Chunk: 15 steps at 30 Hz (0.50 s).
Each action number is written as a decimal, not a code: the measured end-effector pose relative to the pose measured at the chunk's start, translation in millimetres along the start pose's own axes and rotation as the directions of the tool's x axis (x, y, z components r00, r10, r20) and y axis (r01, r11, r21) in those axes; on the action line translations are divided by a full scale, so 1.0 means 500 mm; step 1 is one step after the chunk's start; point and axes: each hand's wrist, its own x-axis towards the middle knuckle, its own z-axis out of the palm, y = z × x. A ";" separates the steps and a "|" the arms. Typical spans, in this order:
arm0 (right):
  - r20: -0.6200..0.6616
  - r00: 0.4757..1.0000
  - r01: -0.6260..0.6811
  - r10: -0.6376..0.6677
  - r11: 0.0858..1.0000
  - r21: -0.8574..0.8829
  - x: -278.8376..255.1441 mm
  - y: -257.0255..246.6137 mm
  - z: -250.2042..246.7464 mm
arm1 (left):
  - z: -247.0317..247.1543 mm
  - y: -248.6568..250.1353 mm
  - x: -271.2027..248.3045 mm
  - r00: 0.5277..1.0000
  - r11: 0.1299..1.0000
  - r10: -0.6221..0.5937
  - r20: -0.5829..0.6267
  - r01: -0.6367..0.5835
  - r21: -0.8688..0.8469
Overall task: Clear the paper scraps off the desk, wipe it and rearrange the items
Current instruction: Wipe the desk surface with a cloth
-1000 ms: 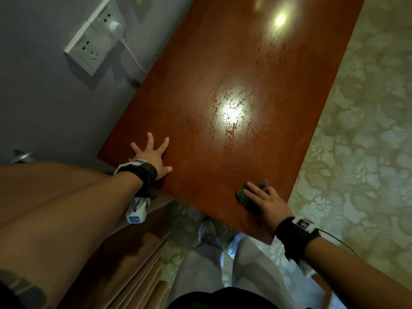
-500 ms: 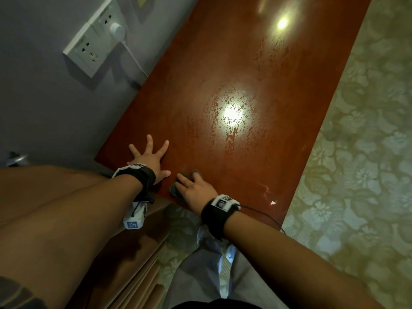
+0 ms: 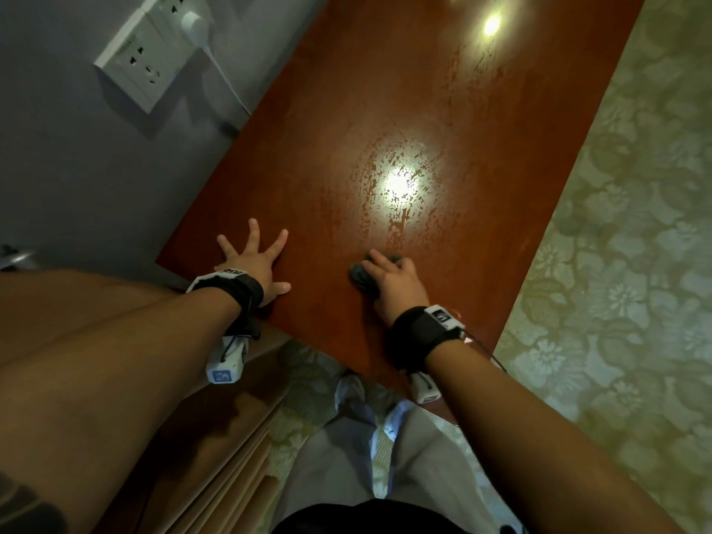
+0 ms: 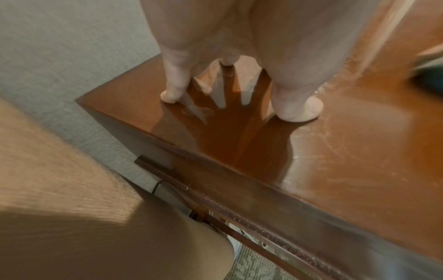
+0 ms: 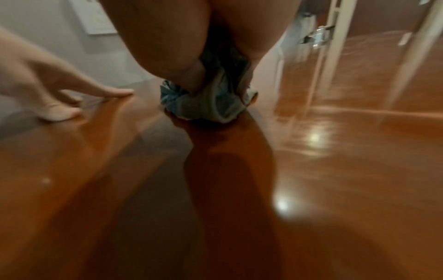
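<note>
Pressing a crumpled grey-blue cloth point(image 3: 357, 278) onto the wood, your right grip point(image 3: 395, 285) sits a little below the middle of the head view. Its fingers are curled over the wad and clamped on it against the red-brown bench point(image 3: 404, 90). In the blurred right wrist view, the cloth point(image 5: 206, 108) bulges out beneath those fingers and touches the glossy surface.

Your left grip point(image 3: 252, 265) lies just to the left, near the bench's lower-left corner. Its fingers are spread apart and straight, and it holds nothing. The left wrist view shows its thumb point(image 4: 298, 110) and little finger point(image 4: 172, 91) with their tips planted on the wood, and the hand's shadow beneath them. Your two grips are near each other but not touching.

A bright lamp glare point(image 3: 400, 183) shines on the bench just above the cloth, with streaky patches around it. At the upper left of the head view, a white wall socket point(image 3: 142, 63) carries a white plug point(image 3: 194, 23). Its cable point(image 3: 227, 82) runs down towards the bench's edge. Patterned green carpet point(image 3: 616, 264) fills the right side of the frame.
</note>
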 end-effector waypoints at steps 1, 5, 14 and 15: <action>-0.041 0.998 -0.049 0.050 0.999 0.009 -0.003 0.029 -0.006 | 0.000 0.000 0.000 1.000 1.000 0.001 0.000 -0.001 0.001; -0.134 0.963 -0.220 0.232 0.971 0.099 -0.010 0.108 -0.032 | 0.003 -0.001 0.001 1.000 1.000 0.001 -0.010 0.000 0.025; 0.056 0.996 -0.070 0.067 0.996 0.054 -0.040 -0.078 0.035 | 0.004 -0.002 0.004 1.000 0.999 0.007 -0.021 -0.006 0.054; 0.102 0.995 -0.010 0.007 1.000 0.029 -0.047 -0.104 0.049 | 0.003 -0.002 0.003 1.000 0.998 0.007 -0.022 -0.005 0.057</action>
